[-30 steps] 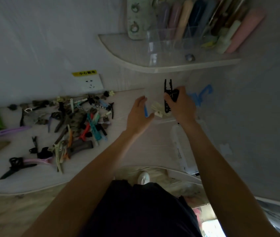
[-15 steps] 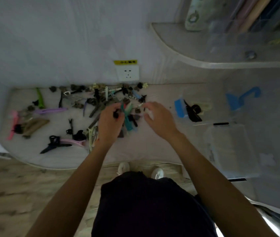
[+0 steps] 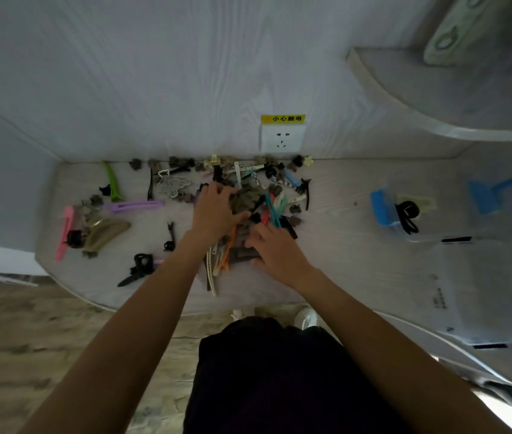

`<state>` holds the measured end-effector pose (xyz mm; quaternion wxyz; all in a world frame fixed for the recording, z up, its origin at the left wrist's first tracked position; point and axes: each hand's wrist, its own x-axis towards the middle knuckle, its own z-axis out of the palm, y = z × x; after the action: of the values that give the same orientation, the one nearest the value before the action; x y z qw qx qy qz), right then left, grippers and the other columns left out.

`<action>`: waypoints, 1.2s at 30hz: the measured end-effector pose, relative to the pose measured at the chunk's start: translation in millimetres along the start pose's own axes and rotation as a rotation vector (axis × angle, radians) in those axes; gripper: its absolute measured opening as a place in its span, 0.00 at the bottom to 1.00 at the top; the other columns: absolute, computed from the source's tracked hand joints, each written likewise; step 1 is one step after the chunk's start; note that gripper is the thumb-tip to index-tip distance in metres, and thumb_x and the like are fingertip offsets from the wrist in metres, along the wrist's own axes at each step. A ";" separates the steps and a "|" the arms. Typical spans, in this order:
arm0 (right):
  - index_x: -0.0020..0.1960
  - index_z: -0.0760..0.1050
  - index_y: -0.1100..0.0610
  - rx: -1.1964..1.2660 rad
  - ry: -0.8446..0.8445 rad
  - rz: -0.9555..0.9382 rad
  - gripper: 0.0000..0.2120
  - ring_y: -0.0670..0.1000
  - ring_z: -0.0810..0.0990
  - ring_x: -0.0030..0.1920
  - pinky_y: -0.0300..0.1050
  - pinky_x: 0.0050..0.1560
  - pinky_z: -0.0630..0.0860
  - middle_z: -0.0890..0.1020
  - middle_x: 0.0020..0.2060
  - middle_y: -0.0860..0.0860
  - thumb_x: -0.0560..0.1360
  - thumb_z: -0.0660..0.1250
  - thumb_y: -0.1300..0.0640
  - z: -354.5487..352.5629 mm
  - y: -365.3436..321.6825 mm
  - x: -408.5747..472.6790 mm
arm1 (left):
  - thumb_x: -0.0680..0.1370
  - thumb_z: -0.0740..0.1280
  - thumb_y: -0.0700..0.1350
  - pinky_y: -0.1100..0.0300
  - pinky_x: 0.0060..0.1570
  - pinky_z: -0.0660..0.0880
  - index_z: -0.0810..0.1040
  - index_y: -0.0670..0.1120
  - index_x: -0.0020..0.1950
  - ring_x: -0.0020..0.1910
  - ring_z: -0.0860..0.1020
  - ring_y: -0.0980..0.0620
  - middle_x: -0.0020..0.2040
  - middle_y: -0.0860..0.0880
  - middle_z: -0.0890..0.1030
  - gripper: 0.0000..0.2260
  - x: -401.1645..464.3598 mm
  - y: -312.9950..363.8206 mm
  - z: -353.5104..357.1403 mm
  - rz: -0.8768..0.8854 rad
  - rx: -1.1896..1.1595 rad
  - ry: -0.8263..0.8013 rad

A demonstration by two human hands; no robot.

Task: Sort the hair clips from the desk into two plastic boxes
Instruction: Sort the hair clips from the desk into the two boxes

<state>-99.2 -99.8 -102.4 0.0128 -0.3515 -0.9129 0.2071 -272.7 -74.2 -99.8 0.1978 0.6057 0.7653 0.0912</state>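
A heap of hair clips point(image 3: 264, 202) in many colours lies mid-desk, below the wall socket. My left hand point(image 3: 217, 211) rests on top of the heap with its fingers spread. My right hand point(image 3: 276, 252) lies at the heap's near edge, fingertips on a dark grey clip point(image 3: 243, 254); whether it grips anything is hidden. To the right stands a clear plastic box point(image 3: 430, 238) holding a blue clip point(image 3: 381, 206), a black clip point(image 3: 408, 213) and a cream one. A second clear box point(image 3: 455, 305) sits nearer me.
Loose clips lie to the left: a pink one point(image 3: 65, 230), a purple one point(image 3: 135, 205), a green one point(image 3: 111, 181), a tan claw point(image 3: 104, 233). A wall socket point(image 3: 282, 137), a curved shelf point(image 3: 436, 120) and a blue hook point(image 3: 505, 189) are on the walls.
Both hands left the box on the right, where the black clip and others now lie, and moved left to the heap. My view swung left with them.
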 end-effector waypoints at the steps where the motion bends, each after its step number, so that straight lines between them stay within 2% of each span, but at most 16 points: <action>1: 0.57 0.73 0.59 0.026 0.004 0.035 0.17 0.60 0.74 0.56 0.53 0.50 0.70 0.74 0.56 0.58 0.69 0.70 0.58 -1.4 -1.5 2.0 | 0.72 0.69 0.57 0.48 0.63 0.68 0.71 0.45 0.65 0.64 0.67 0.42 0.63 0.40 0.69 0.26 -1.8 -0.6 0.8 0.016 -0.006 0.022; 4: 0.60 0.68 0.60 0.035 0.007 0.123 0.21 0.60 0.73 0.55 0.53 0.52 0.70 0.73 0.57 0.59 0.70 0.70 0.57 -4.4 0.1 1.2 | 0.71 0.71 0.55 0.49 0.58 0.72 0.73 0.45 0.59 0.60 0.69 0.42 0.61 0.42 0.70 0.22 -9.6 -4.9 6.5 0.073 -0.071 0.078; 7: 0.58 0.70 0.62 -0.001 0.045 0.179 0.20 0.62 0.72 0.55 0.55 0.53 0.73 0.73 0.56 0.62 0.68 0.69 0.59 -3.9 7.2 -6.1 | 0.70 0.73 0.53 0.56 0.55 0.70 0.73 0.46 0.55 0.60 0.69 0.45 0.60 0.45 0.70 0.19 -15.4 -3.7 10.4 0.079 -0.167 0.111; 9: 0.60 0.69 0.61 -0.007 0.043 0.226 0.20 0.61 0.72 0.55 0.53 0.55 0.72 0.73 0.56 0.61 0.69 0.68 0.59 -3.3 12.3 -10.2 | 0.70 0.73 0.50 0.58 0.56 0.67 0.72 0.44 0.55 0.61 0.68 0.46 0.60 0.45 0.70 0.19 -18.0 -1.6 13.2 0.091 -0.207 0.097; 12: 0.58 0.71 0.60 0.018 0.087 0.258 0.18 0.61 0.73 0.53 0.54 0.52 0.72 0.76 0.54 0.61 0.68 0.67 0.62 -3.7 19.9 -15.3 | 0.72 0.72 0.50 0.56 0.59 0.67 0.72 0.44 0.55 0.62 0.68 0.45 0.61 0.45 0.72 0.17 -26.0 0.5 17.2 0.093 -0.231 0.070; 15: 0.53 0.72 0.60 -0.004 0.131 0.263 0.15 0.62 0.74 0.53 0.53 0.50 0.71 0.78 0.50 0.60 0.67 0.68 0.63 -5.9 26.1 -17.8 | 0.71 0.72 0.47 0.60 0.50 0.68 0.72 0.43 0.51 0.54 0.73 0.44 0.54 0.44 0.75 0.15 -35.5 -1.2 20.5 0.088 -0.266 0.140; 18: 0.52 0.72 0.57 0.055 0.153 0.355 0.13 0.59 0.71 0.57 0.50 0.53 0.66 0.79 0.51 0.57 0.69 0.70 0.58 -10.5 31.5 -16.3 | 0.71 0.73 0.46 0.65 0.44 0.70 0.72 0.45 0.51 0.45 0.75 0.54 0.49 0.49 0.76 0.14 -48.8 3.0 12.4 -0.023 -0.428 0.232; 20: 0.51 0.73 0.57 0.336 0.271 0.513 0.13 0.56 0.73 0.57 0.49 0.54 0.69 0.79 0.52 0.56 0.69 0.71 0.57 -17.9 34.9 -14.5 | 0.71 0.73 0.47 0.74 0.41 0.69 0.72 0.47 0.50 0.41 0.74 0.63 0.43 0.57 0.76 0.14 -56.5 9.7 3.1 -0.161 -0.579 0.319; 22: 0.51 0.72 0.57 0.862 0.412 0.693 0.11 0.53 0.77 0.52 0.44 0.49 0.74 0.80 0.52 0.56 0.71 0.71 0.59 -35.3 36.8 -15.6 | 0.72 0.72 0.46 0.76 0.41 0.72 0.71 0.47 0.50 0.42 0.76 0.64 0.42 0.59 0.75 0.13 -62.2 18.6 -7.4 -0.276 -0.784 0.364; 23: 0.50 0.71 0.56 1.104 0.468 0.746 0.10 0.53 0.78 0.50 0.42 0.46 0.75 0.80 0.51 0.56 0.72 0.70 0.60 -45.5 38.6 -18.6 | 0.72 0.72 0.46 0.72 0.43 0.75 0.71 0.46 0.51 0.46 0.79 0.58 0.44 0.56 0.77 0.13 -63.9 23.6 -12.0 -0.314 -0.914 0.359; 25: 0.51 0.70 0.55 1.371 0.567 0.766 0.09 0.51 0.81 0.44 0.41 0.41 0.76 0.80 0.47 0.56 0.74 0.67 0.63 -65.5 47.6 -32.6 | 0.73 0.70 0.44 0.60 0.47 0.80 0.71 0.45 0.53 0.50 0.80 0.50 0.49 0.50 0.79 0.12 -65.7 39.0 -19.8 -0.331 -1.131 0.313; 27: 0.53 0.70 0.56 1.482 0.644 0.737 0.09 0.46 0.81 0.36 0.39 0.37 0.77 0.80 0.42 0.53 0.75 0.64 0.65 -84.6 58.1 -53.6 | 0.74 0.70 0.42 0.60 0.45 0.80 0.72 0.45 0.54 0.47 0.82 0.54 0.50 0.48 0.79 0.11 -65.2 63.9 -25.5 -0.284 -1.221 0.248; 29: 0.53 0.72 0.55 1.545 0.729 0.729 0.09 0.44 0.81 0.36 0.37 0.37 0.78 0.80 0.41 0.51 0.76 0.62 0.66 -99.9 74.7 -82.8 | 0.74 0.70 0.41 0.64 0.41 0.79 0.74 0.45 0.53 0.42 0.82 0.56 0.47 0.49 0.80 0.10 -60.2 104.2 -25.3 -0.242 -1.272 0.138; 31: 0.50 0.74 0.54 1.544 0.818 0.717 0.10 0.44 0.83 0.37 0.36 0.37 0.79 0.82 0.40 0.50 0.76 0.61 0.67 -114.1 93.1 -115.5 | 0.74 0.70 0.40 0.64 0.39 0.80 0.75 0.45 0.52 0.40 0.82 0.56 0.44 0.49 0.80 0.09 -50.2 151.0 -17.3 -0.186 -1.274 0.016; 34: 0.50 0.74 0.55 1.440 0.940 0.740 0.10 0.44 0.83 0.36 0.36 0.38 0.79 0.84 0.35 0.46 0.75 0.61 0.69 -129.9 116.3 -147.9 | 0.72 0.73 0.45 0.61 0.45 0.79 0.76 0.47 0.51 0.44 0.80 0.53 0.44 0.51 0.80 0.11 -34.2 205.6 4.6 0.046 -1.069 -0.036; 36: 0.54 0.74 0.57 1.266 0.982 0.830 0.09 0.47 0.83 0.38 0.41 0.41 0.80 0.84 0.41 0.51 0.75 0.64 0.67 -140.3 135.3 -164.9 | 0.71 0.73 0.48 0.68 0.46 0.74 0.76 0.48 0.51 0.45 0.78 0.55 0.46 0.52 0.79 0.12 -25.4 241.1 18.9 0.194 -0.912 -0.043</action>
<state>134.8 -64.5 -6.3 0.5166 -0.6288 -0.3196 0.4854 -45.3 -40.4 -20.6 0.4505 0.5273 0.5825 0.4239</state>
